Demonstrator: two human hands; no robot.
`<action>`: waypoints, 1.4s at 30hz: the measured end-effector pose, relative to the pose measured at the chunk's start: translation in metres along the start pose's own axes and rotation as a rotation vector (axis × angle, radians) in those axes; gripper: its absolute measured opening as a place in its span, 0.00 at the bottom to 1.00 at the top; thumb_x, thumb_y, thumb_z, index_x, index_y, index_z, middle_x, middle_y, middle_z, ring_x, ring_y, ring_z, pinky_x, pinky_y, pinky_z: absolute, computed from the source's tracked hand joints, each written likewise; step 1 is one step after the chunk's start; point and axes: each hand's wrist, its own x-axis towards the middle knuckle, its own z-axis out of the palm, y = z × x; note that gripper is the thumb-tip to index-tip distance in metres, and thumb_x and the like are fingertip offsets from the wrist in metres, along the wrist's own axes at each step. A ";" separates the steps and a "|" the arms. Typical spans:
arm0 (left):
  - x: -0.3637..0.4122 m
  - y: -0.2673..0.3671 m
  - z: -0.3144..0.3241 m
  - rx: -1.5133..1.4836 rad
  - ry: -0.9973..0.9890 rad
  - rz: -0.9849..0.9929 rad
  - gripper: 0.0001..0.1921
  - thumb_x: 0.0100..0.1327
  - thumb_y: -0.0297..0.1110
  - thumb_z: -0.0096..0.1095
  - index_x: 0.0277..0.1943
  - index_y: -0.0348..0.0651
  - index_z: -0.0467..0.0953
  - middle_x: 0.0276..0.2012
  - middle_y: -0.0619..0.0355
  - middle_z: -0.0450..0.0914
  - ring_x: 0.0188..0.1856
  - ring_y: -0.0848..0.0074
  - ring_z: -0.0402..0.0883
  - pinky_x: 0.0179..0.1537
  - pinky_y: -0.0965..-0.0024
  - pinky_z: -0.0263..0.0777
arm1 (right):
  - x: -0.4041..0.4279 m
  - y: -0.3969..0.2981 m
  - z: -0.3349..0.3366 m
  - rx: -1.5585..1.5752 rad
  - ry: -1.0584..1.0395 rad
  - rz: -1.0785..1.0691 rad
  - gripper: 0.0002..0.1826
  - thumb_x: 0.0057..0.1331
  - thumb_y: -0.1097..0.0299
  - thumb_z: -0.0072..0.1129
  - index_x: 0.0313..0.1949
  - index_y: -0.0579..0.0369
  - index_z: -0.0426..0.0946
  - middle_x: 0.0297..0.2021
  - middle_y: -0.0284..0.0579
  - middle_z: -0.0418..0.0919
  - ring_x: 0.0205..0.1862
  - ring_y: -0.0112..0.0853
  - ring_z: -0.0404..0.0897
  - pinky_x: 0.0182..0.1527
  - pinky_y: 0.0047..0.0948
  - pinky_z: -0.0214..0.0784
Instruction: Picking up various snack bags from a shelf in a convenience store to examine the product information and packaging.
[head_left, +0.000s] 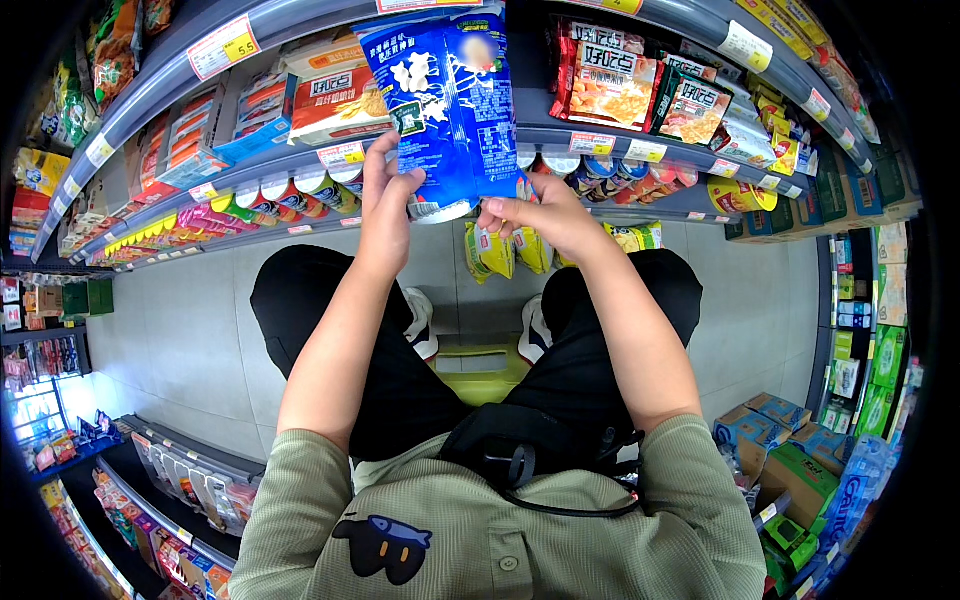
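Observation:
A blue snack bag (450, 112) with printed writing and white shapes is held up in front of the shelf, between both hands. My left hand (391, 184) grips its lower left edge, the thumb on the printed face. At the lower right corner, the thumb and fingers of my right hand (540, 214) pinch the bag. Behind it on the shelf, a red-and-white biscuit pack (337, 105) lies to the left. Red biscuit packs (611, 82) and a dark green one (690, 105) stand to the right. The bag hides the shelf space directly behind it.
Lidded canisters (311, 191) line the lower shelf. Yellow snack bags (491, 251) sit at floor level below it. I sit on a yellow-green stool (472, 382). Cardboard cartons (757, 427) are stacked at the right, and another shelf rack (165, 517) stands behind on the left.

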 end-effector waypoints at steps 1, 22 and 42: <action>0.000 0.000 0.000 -0.008 -0.008 -0.003 0.26 0.56 0.24 0.46 0.59 0.39 0.55 0.49 0.49 0.72 0.49 0.74 0.70 0.53 0.72 0.60 | 0.000 0.001 0.000 0.009 0.008 -0.012 0.17 0.57 0.60 0.63 0.38 0.62 0.76 0.31 0.44 0.81 0.30 0.25 0.78 0.34 0.23 0.70; 0.003 -0.005 0.001 -0.135 0.008 -0.030 0.26 0.58 0.23 0.48 0.60 0.40 0.51 0.49 0.50 0.73 0.48 0.75 0.73 0.50 0.75 0.65 | 0.004 0.004 0.004 0.206 0.189 -0.074 0.11 0.61 0.66 0.58 0.38 0.61 0.75 0.32 0.45 0.80 0.29 0.25 0.77 0.33 0.23 0.69; 0.004 -0.004 0.000 -0.222 -0.015 -0.161 0.26 0.56 0.27 0.46 0.60 0.41 0.55 0.47 0.53 0.73 0.47 0.75 0.73 0.49 0.72 0.66 | -0.004 0.017 0.027 0.184 0.321 -0.263 0.06 0.60 0.71 0.58 0.34 0.61 0.75 0.24 0.41 0.77 0.23 0.23 0.73 0.28 0.22 0.65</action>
